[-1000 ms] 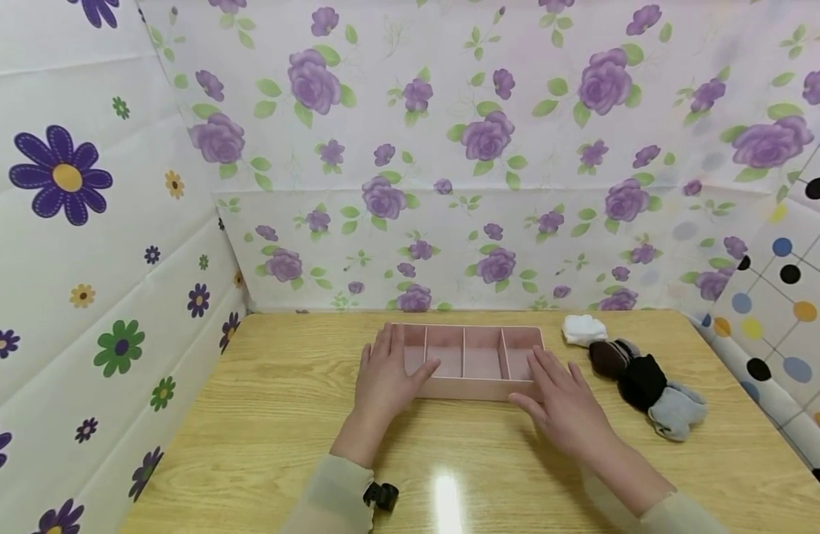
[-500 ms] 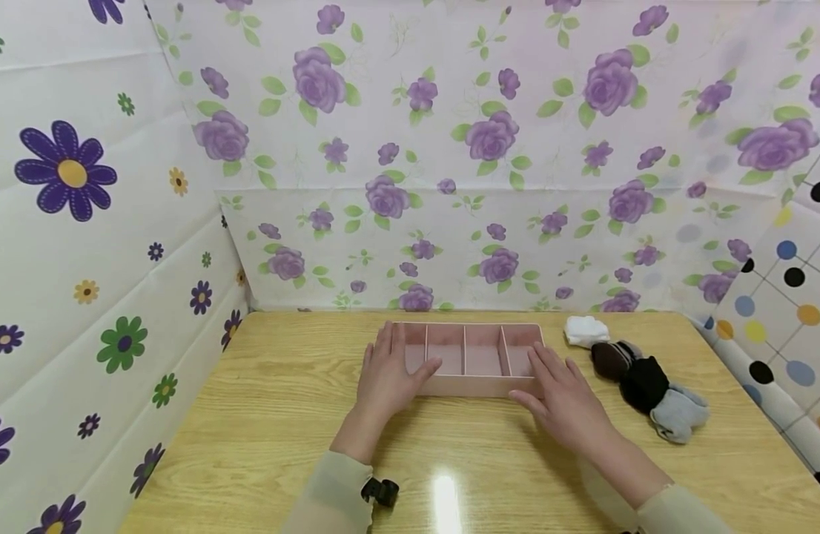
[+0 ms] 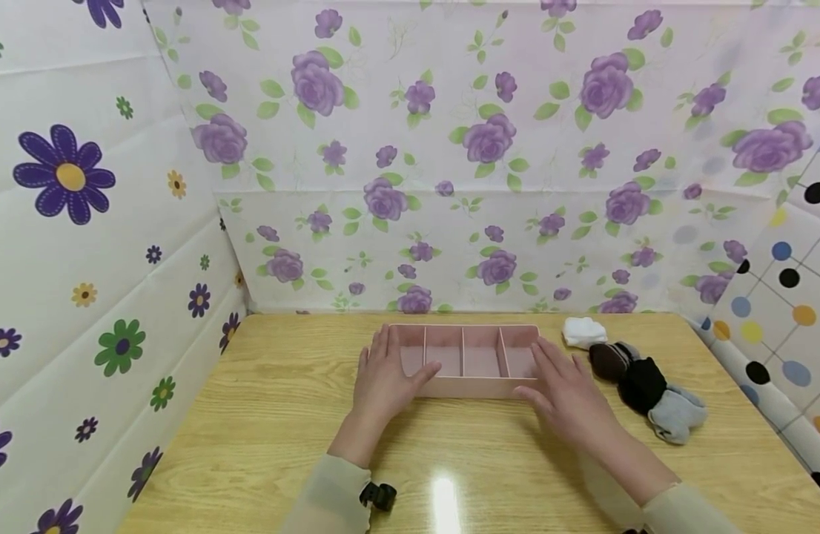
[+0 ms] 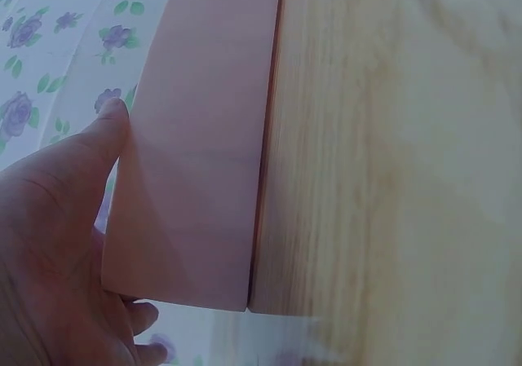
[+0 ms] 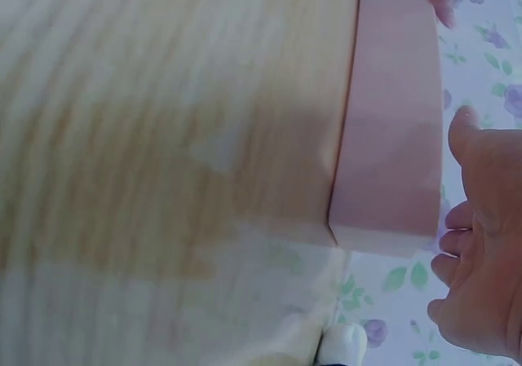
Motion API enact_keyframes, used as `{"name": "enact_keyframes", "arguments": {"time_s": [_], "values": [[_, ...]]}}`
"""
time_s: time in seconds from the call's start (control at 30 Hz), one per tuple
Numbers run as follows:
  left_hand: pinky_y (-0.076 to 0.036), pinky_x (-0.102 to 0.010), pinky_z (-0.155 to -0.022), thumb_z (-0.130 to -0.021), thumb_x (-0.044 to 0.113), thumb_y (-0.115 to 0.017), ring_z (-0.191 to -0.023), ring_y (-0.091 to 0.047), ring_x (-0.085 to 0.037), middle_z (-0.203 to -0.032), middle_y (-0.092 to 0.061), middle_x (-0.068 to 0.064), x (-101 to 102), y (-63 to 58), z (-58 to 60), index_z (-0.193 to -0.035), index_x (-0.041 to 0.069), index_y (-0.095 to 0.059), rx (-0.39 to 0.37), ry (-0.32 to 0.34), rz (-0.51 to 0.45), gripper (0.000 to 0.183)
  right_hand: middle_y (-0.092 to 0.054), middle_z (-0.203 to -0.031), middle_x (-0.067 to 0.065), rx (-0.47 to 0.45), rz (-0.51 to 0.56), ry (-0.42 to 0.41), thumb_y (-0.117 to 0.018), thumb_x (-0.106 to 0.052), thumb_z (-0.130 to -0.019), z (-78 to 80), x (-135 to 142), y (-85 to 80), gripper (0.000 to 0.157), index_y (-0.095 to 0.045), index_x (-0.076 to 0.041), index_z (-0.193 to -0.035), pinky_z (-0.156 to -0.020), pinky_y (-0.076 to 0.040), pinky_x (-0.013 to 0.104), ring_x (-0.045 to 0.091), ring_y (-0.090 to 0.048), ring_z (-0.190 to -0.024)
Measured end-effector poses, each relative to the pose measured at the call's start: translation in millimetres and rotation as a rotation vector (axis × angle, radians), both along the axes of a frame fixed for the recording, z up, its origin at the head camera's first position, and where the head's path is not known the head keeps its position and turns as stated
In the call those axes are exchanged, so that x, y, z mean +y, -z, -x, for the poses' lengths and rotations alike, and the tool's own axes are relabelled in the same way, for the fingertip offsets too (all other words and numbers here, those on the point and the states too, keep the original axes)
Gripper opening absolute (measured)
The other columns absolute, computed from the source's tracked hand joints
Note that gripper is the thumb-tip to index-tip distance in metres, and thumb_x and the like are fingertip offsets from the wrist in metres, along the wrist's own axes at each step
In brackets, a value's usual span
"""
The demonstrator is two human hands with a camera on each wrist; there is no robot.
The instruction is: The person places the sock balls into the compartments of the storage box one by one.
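A pink divided storage box point(image 3: 477, 387) with several compartments sits near the table's back edge; nothing lies in the compartments I can see. My left hand point(image 3: 385, 378) rests at its left end, fingers extended along the side and thumb over the front rim. In the left wrist view, the thumb of that hand point(image 4: 57, 235) touches the box's edge. My right hand point(image 3: 570, 397) is by the right end, fingers straight. The right wrist view shows a small gap between this hand point(image 5: 489, 227) and the box wall point(image 5: 391, 138).
Right of the box, bundled socks lie in a slanting row: white point(image 3: 584, 331), brown with stripes point(image 3: 610, 360), black point(image 3: 642, 384) and grey point(image 3: 678, 412). The wooden table point(image 3: 276, 415) meets a flowered cloth wall point(image 3: 443, 245) behind and another cloth wall point(image 3: 116, 297) at left.
My right hand has shifted slightly to the right, off the box's right end. The left hand, box and socks stay in place.
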State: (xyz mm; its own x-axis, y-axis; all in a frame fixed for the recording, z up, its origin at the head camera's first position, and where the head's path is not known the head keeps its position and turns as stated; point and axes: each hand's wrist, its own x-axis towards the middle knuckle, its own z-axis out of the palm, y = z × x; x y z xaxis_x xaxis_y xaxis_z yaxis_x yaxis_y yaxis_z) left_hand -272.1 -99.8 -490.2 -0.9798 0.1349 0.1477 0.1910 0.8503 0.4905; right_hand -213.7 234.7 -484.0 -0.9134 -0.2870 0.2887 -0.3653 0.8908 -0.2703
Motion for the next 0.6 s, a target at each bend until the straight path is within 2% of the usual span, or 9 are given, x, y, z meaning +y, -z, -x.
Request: {"name": "enact_keyframes", "arguments": {"time_s": [0.17,0.27,0.33,0.6], "values": [[-0.012,-0.059,-0.135,-0.098,0.083,-0.059,-0.169,-0.013,-0.036,-0.182,-0.014,-0.02,0,0.8,-0.4,-0.174,-0.004,-0.019,0.01,0.0,-0.012,0.122,-0.042,-0.168,0.03,0.088,-0.008,-0.004,-0.07,-0.041,-0.109,5.5,10,-3.1,0.081,-0.039,0.005,-0.168,-0.128,-0.019,0.073,0.048,-0.037,-0.157],[-0.013,-0.06,-0.134,-0.098,0.083,-0.059,-0.169,-0.015,-0.037,-0.182,-0.015,-0.02,0,1.9,-0.2,-0.174,-0.005,-0.019,0.014,0.002,-0.019,0.122,-0.041,-0.168,0.033,0.093,-0.028,0.025,-0.072,-0.042,-0.108,7.7,16,-8.2,0.083,-0.04,0.008,-0.166,-0.127,-0.022,0.072,0.05,-0.038,-0.156],[-0.013,-0.061,-0.134,-0.098,0.083,-0.059,-0.169,-0.015,-0.037,-0.182,-0.015,-0.02,0,2.4,0.1,-0.174,-0.004,-0.018,0.013,0.002,-0.018,0.122,-0.038,-0.17,0.033,0.059,-0.031,0.055,-0.073,-0.043,-0.108,8.2,19,-13.4,0.086,-0.039,0.009,-0.166,-0.127,-0.022,0.072,0.05,-0.035,-0.157],[-0.012,-0.061,-0.134,-0.099,0.084,-0.057,-0.169,-0.014,-0.037,-0.182,-0.014,-0.02,0,2.0,-0.3,-0.175,-0.002,-0.016,0.007,-0.001,-0.009,0.122,-0.03,-0.173,0.034,0.016,0.011,0.117,-0.069,-0.044,-0.11,19.1,40,-16.3,0.089,-0.03,0.008,-0.17,-0.133,-0.006,0.066,0.054,-0.03,-0.158]]}}
